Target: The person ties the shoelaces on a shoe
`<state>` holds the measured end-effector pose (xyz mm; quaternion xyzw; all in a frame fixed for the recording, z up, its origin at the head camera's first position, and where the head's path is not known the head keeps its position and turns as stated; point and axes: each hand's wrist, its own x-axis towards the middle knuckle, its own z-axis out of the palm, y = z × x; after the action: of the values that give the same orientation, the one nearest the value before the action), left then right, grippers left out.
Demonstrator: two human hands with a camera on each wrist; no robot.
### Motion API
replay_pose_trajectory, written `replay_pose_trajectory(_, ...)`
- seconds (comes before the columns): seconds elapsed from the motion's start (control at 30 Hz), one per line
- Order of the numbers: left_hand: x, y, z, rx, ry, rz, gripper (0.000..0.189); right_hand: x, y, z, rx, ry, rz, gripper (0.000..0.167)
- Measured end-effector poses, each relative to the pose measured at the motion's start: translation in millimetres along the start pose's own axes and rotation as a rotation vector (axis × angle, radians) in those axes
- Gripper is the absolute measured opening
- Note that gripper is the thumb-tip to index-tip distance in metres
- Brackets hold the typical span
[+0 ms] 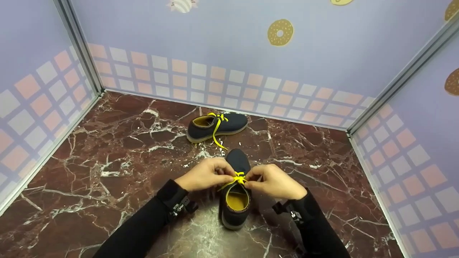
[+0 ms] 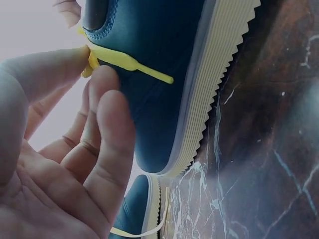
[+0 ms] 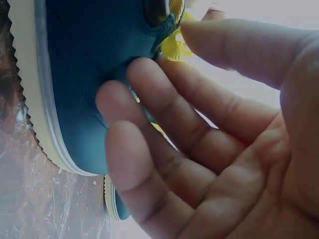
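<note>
A dark shoe (image 1: 236, 215) with a yellow lining stands on the floor between both hands, its toe pointing away. Yellow shoelace (image 1: 239, 178) is gathered in a knot over its tongue. From the left, my left hand (image 1: 209, 175) pinches the lace between thumb and index finger; in the left wrist view a flat lace end (image 2: 117, 59) hangs down the shoe's side. My right hand (image 1: 274, 182) pinches the lace from the other side, thumb against index finger at the yellow lace (image 3: 172, 49). Its other fingers lie loosely bent beside the shoe's dark upper (image 3: 75, 89).
A second dark shoe (image 1: 233, 125) lies farther back, toe to the right, with a yellow lace (image 1: 216, 134) trailing onto the floor. The floor (image 1: 143, 161) is reddish-brown marble pattern. Lilac panels (image 1: 222, 43) enclose it at the back and sides.
</note>
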<state>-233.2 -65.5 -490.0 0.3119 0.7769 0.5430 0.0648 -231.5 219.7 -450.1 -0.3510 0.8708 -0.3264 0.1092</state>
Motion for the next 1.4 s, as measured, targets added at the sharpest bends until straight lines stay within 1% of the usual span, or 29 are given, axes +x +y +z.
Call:
replay_pose_trajectory(0.2,-0.1,2.2,0.1,0.034,0.003,0.037,0.006,1.4,-1.3,1.3,-0.007,0.018,-0.020,0.004)
replay_pose_trajectory(0.33,0.0,2.6,0.0,0.075,-0.012,0.048,0.004,2.0,-1.7,2.8,-0.018,0.029,-0.024,0.005)
replay_pose_trajectory(0.5,0.4,2.4,0.5,0.105,-0.047,0.014,0.007,2.6,-1.0,4.2,-0.048,0.054,-0.048,0.004)
replay_pose_trajectory(0.63,0.6,1.5,1.0,0.084,-0.065,-0.001,0.009,2.7,-0.2,4.2,-0.063,0.066,-0.055,0.005)
replay_pose_trajectory(0.8,-0.1,3.0,0.7,0.089,-0.091,0.001,0.010,2.2,-1.4,3.0,-0.082,0.060,-0.031,0.005)
replay_pose_trajectory(0.93,-0.5,4.0,0.9,0.096,-0.104,-0.019,0.010,2.0,-1.6,3.1,-0.095,0.055,-0.015,0.005)
replay_pose_trajectory(1.13,-0.6,3.7,1.6,0.054,-0.102,-0.056,0.008,2.0,-1.1,3.9,-0.046,0.025,0.005,0.003)
replay_pose_trajectory(1.2,-0.6,3.3,1.7,0.044,-0.099,-0.059,0.007,2.0,-1.0,4.0,-0.027,0.015,0.011,0.005)
replay_pose_trajectory(1.3,-0.2,2.7,1.4,0.051,-0.093,-0.046,0.007,2.0,-0.5,4.0,-0.014,0.011,0.009,0.008)
replay_pose_trajectory(1.4,0.0,2.2,1.2,0.077,-0.081,-0.023,0.008,1.8,-0.4,4.1,-0.011,0.013,0.002,0.009)
